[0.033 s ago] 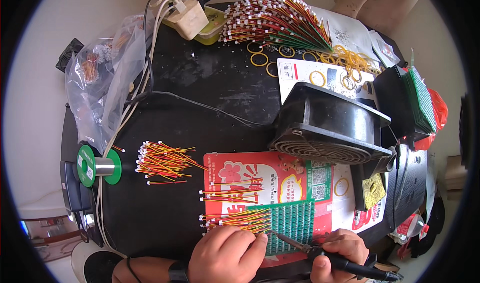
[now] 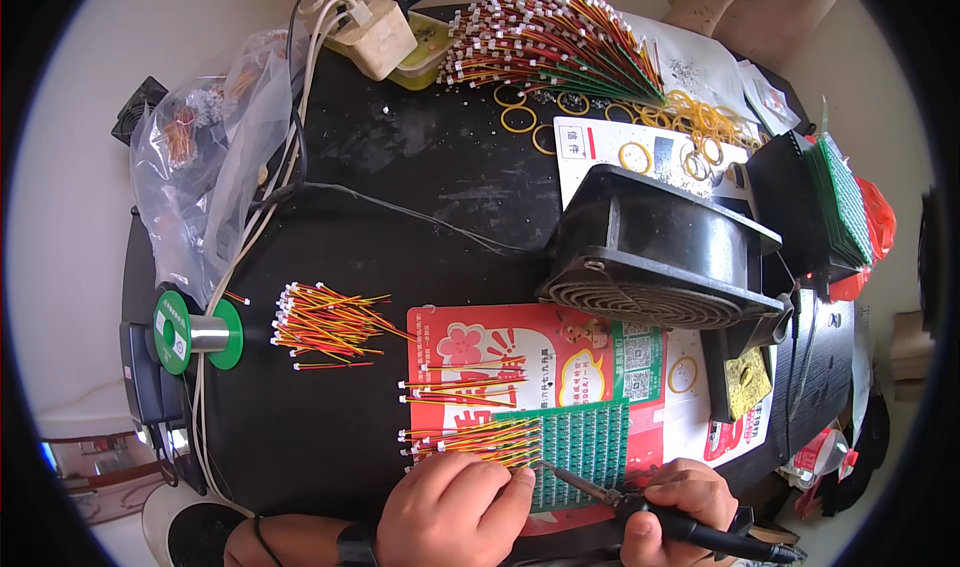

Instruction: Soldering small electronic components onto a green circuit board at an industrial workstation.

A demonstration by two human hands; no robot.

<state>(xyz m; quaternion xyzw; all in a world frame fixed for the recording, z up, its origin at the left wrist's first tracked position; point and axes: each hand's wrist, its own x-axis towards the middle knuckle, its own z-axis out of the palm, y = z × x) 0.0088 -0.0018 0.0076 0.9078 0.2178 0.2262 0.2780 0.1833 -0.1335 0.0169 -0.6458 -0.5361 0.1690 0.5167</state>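
Note:
My right hand [image 2: 680, 512] grips a soldering iron [image 2: 690, 529] by its black handle. The iron's tip reaches the left edge of a green circuit board panel [image 2: 585, 447], close to my left fingertips. My left hand [image 2: 460, 507] is closed at that edge, pinching a wire lead that its fingers mostly hide. Just above it, a row of red and yellow wire leads [image 2: 475, 439] with white connectors lies with bare ends at the board. A few more leads [image 2: 465, 392] rest farther up on the red printed sheet [image 2: 480, 332] beneath the board.
Left of the sheet are a loose pile of leads [image 2: 325, 322] and a solder spool [image 2: 208, 335]. A black fan [image 2: 660, 252] stands beyond the board, with a yellow sponge [image 2: 747, 384] to the right. Finished-looking bundled leads [image 2: 560, 42], rubber bands [image 2: 690, 117] and a plastic bag [image 2: 225, 157] lie farther back.

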